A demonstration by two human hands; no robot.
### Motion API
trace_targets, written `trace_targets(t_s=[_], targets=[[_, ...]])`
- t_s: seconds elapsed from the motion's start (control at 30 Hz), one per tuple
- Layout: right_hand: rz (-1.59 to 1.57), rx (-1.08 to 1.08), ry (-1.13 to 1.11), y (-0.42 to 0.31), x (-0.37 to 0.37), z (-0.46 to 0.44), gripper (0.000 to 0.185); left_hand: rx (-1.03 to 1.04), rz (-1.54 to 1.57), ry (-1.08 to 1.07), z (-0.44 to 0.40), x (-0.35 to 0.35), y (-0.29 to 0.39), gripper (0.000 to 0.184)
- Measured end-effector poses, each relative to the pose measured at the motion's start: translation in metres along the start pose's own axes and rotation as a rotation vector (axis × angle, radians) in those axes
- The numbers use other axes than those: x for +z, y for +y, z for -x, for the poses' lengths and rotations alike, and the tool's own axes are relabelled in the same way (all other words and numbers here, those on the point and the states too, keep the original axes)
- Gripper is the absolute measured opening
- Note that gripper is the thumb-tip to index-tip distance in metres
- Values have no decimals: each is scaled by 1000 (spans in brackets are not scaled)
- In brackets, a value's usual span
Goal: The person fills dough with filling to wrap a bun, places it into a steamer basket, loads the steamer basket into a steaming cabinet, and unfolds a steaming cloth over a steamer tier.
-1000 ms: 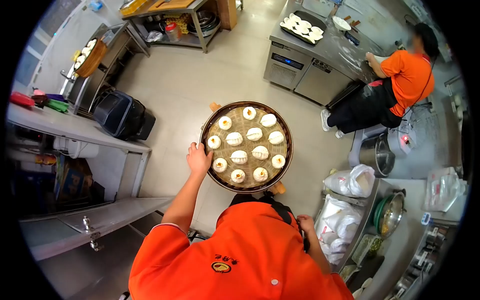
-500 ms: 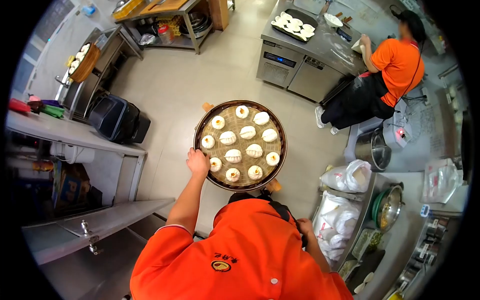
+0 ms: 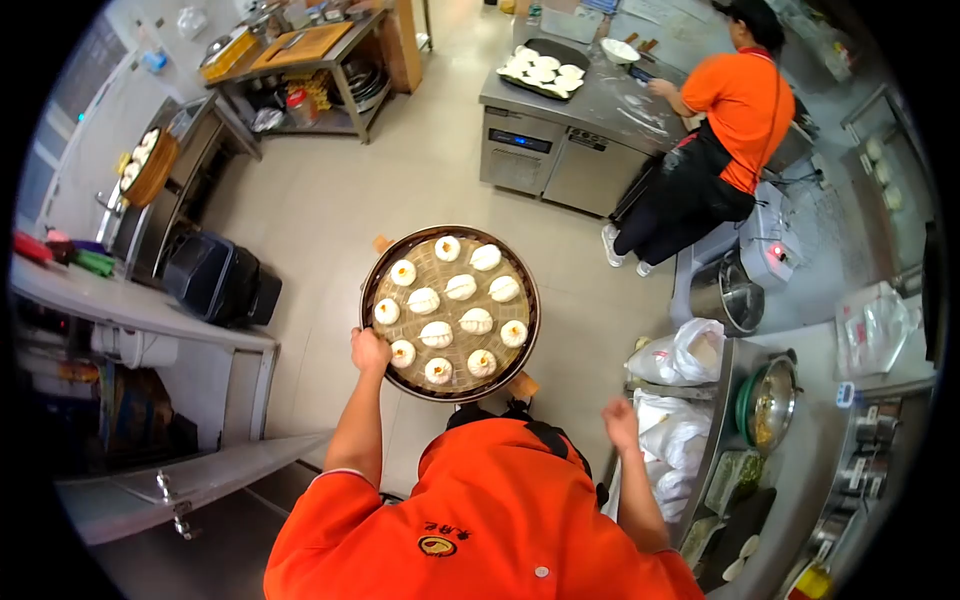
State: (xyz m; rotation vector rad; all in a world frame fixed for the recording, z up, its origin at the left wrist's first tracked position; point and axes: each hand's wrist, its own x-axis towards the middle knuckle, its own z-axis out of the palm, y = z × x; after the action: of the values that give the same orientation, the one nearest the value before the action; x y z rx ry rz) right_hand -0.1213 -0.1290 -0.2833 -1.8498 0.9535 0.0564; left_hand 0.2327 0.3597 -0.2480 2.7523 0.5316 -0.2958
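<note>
A round bamboo steamer [image 3: 528,275] with a dark rim is in front of my body, its woven base holding several pleated buns [image 3: 436,334]. Some buns have an orange dab on top; others have a long pleated seam. My left hand [image 3: 370,350] is closed on the steamer's left rim, the thumb side uppermost. Off to the right, apart from the steamer, my right hand [image 3: 621,422] is raised beside white plastic bags [image 3: 672,430]. Its fingers look curled in, and nothing shows in them.
A co-worker [image 3: 735,120] in orange stands at the steel counter [image 3: 600,110], which bears a tray of white dough pieces [image 3: 542,72]. A black bin [image 3: 220,280] and another steamer of buns [image 3: 150,172] are at left. Metal bowls [image 3: 770,400] line the right-hand shelf.
My right hand has come up and outward from beside my waist. The steamer, with my left hand still on its rim, appears lower and further left. The view has shifted.
</note>
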Motion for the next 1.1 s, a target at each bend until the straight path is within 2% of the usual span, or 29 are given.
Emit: trace_targets(t_s=[0.03,0.07,0.1,0.17,0.2,0.27,0.33,0.37,0.47,0.53,0.63,0.7,0.8,0.87,0.9,0.93,1.03,1.07,1.1], targets=[[49,-220,112,-48,-3,-7,53,12,-18,1,1,0,-2,18],[-58,-229,84,-147,-14,10,69,18,-15,3,2,-1,0,18],[-81,-301,136,-226,-21,26,74,29,-13,3,4,-3,0,18],[-3,-659,284,-345,-42,60,74,129,16,49,4,1,-5,16],[2,-833,363,-389,-50,79,72,124,29,23,0,6,-8,17],[-237,-1179,381,-433,-59,102,75,210,77,32,-6,14,-14,19],[-376,-1399,292,-453,-66,111,85,135,39,18,2,3,-8,23],[-352,-1406,324,-461,-73,124,85,125,27,23,2,2,-6,23],[-277,-1372,185,-477,-83,145,94,114,6,-2,14,-12,7,21],[-301,-1384,71,-476,-79,138,114,132,-5,14,6,-3,-2,20],[-249,-1520,91,-472,-79,136,118,144,4,35,2,3,-6,20],[-189,-1363,83,-482,-82,142,119,165,29,24,3,1,-8,19],[-222,-1481,77,-473,-78,135,123,164,21,-7,9,-7,3,19],[-250,-1450,66,-470,-77,142,123,174,16,-4,-3,5,-12,19],[-252,-1451,94,-471,-78,140,123,189,-10,70,-6,13,-16,20],[-215,-1507,118,-469,-77,136,122,150,-10,23,-5,4,-8,19],[-245,-1413,124,-471,-77,140,123,117,-19,-39,0,-1,-8,20],[-356,-1609,175,-473,-69,131,106,123,-9,-22,-2,0,-5,21],[-351,-1617,172,-472,-66,123,106,122,-1,-20,-1,1,-3,21]])
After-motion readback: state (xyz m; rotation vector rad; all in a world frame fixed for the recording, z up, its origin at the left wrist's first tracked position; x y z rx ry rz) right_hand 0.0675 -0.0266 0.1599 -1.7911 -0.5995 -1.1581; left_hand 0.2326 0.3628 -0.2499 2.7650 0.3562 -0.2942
